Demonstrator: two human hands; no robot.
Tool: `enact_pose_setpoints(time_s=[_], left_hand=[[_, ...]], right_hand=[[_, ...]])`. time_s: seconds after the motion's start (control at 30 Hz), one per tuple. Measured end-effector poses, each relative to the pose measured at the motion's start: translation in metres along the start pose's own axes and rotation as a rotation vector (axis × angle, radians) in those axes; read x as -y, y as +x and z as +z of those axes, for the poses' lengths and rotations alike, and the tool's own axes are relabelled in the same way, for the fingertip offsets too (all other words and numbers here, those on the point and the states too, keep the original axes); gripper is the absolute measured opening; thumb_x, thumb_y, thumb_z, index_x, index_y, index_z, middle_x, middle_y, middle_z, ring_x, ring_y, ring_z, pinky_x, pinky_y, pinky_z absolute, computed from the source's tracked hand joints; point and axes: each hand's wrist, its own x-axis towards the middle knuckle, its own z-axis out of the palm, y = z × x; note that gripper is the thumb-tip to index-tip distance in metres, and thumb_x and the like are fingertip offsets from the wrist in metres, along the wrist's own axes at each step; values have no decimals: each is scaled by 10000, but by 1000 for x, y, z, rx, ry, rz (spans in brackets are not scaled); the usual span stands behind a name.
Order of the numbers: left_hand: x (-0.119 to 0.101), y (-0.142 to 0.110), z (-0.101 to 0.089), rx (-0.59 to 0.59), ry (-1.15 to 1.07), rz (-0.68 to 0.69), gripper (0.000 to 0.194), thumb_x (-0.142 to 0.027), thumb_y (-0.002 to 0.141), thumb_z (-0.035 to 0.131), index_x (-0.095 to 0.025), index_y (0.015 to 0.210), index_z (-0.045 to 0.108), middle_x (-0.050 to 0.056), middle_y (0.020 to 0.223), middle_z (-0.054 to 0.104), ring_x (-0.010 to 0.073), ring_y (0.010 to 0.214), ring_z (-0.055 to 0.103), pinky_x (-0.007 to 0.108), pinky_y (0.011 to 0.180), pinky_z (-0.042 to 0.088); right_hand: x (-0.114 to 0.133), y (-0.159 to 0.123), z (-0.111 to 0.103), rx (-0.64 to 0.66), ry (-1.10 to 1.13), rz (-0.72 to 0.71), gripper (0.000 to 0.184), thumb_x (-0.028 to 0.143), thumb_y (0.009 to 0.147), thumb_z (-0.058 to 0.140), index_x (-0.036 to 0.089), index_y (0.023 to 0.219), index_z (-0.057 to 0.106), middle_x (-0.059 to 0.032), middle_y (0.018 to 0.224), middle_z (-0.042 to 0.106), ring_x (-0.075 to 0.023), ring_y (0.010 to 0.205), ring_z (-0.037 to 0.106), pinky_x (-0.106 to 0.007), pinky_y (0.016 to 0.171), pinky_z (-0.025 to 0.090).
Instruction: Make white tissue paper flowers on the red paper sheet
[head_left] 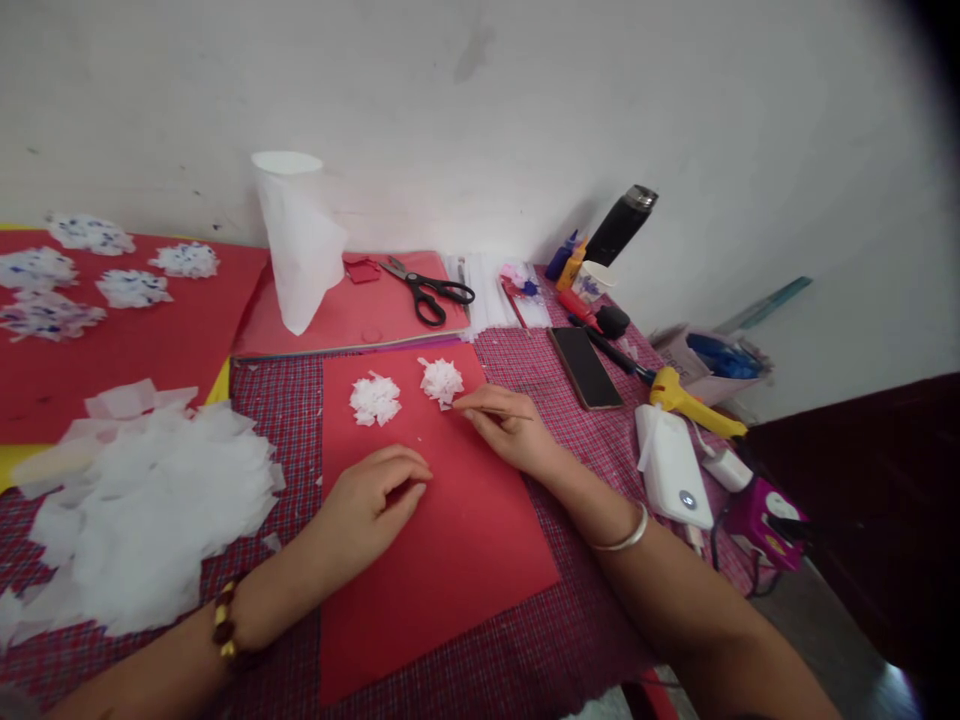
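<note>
A red paper sheet (450, 530) lies on the checked cloth in front of me. Two small white tissue-paper flowers rest near its far edge, the left flower (375, 399) and the right flower (441, 380). My right hand (510, 430) pinches a thin wooden stick (491, 409) whose tip touches the right flower. My left hand (375, 500) rests on the red sheet with its fingers curled and fingertips pressed together; whether anything is between them I cannot make out.
A pile of white tissue pieces (142, 510) lies at the left. Behind are a tissue roll (296, 240), black scissors (431, 290), a phone (585, 367), a yellow glue gun (690, 400), a white power bank (673, 465), a black bottle (621, 225) and more flowers (131, 287) on red paper.
</note>
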Motion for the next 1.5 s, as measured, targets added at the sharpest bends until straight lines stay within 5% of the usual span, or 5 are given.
enact_pose_setpoints(time_s=[0.9,1.07,1.27,1.4,1.5], left_hand=[[3,-1,1,37,136,172,230,-144,887,492,-200,884,715,74,1018,737,205,955,671,397,847,554],[2,1,-1,28,123,177,231,-140,879,494,-200,877,717,73,999,741,205,940,676,393,833,555],[1,3,0,38,110,175,232,-121,864,500,-203,865,716,73,980,742,200,928,678,371,824,553],[-3,8,-3,67,68,155,227,-135,855,506,-204,841,722,88,975,739,211,929,681,384,828,552],[-13,9,-32,136,-51,68,168,-195,828,575,-223,869,736,67,947,748,201,896,700,339,806,556]], right_hand=[[5,-3,16,133,-441,21,335,169,974,402,181,1149,688,-113,1079,700,-202,908,648,-318,782,516],[6,-3,10,82,-302,39,296,210,974,431,208,1119,689,-107,1101,690,-203,953,649,-333,821,510],[25,-10,13,-121,53,119,232,311,977,448,212,920,650,-50,842,671,-169,787,636,-315,741,510],[30,-10,26,11,355,259,287,381,973,448,192,821,602,-21,733,606,-132,640,586,-273,615,486],[29,-8,30,124,492,334,320,439,951,471,180,810,596,-9,696,585,-118,590,569,-261,573,477]])
